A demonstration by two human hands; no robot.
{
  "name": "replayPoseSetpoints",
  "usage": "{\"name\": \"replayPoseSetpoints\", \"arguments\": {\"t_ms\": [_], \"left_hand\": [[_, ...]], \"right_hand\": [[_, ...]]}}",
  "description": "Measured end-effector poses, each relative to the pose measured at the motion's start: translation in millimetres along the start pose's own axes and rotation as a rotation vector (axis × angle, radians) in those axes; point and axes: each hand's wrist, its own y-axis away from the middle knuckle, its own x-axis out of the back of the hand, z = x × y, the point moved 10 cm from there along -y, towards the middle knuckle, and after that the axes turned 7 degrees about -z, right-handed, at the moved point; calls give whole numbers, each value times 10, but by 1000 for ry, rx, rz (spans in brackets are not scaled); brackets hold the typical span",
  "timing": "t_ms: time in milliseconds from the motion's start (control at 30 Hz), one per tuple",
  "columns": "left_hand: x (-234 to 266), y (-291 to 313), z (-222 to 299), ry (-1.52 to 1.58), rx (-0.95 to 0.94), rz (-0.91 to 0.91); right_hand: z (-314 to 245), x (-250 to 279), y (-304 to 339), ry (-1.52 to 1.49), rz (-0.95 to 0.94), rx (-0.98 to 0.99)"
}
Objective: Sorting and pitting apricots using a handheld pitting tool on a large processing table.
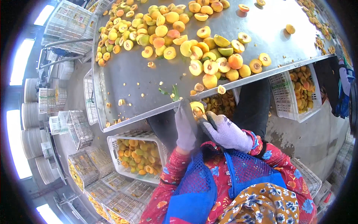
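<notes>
Just past the near edge of the metal table, a yellow peach half (197, 107) is in my gloved left hand (185, 125), its cut face with the brownish hollow turned up. Close against it is my gloved right hand (225, 131), with fingers curled together at the fruit. Whatever the right fingers hold, if anything, is hidden. Many halved and some whole-looking peaches (210, 67) lie on the table (123, 80) in front of my hands. Near the rim is a green leaf (175, 92), among loose stones and scraps.
Below the table, to my left, stands a white crate (161, 151) of peaches; another crate (282, 93) is at the right. Between my legs are more peach halves (220, 104). Stacked crates (84, 168) line the left. A person's sleeve (345, 80) shows at the far right.
</notes>
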Motion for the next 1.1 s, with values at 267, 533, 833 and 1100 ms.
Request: {"name": "replayPoseSetpoints", "arguments": {"t_ms": [267,533,833,1100], "left_hand": [[7,69,113,-158,-24,-15],[-41,86,-134,492,489,67],[-119,-107,40,255,308,-67],[-83,-77,241,38,-183,9]], "right_hand": [[24,-106,45,178,-64,-71],[319,-327,-15,-1624,-240,-537],[204,-747,278,-2362,-393,-967],[-59,-601,128,-3096,-599,-367]]}}
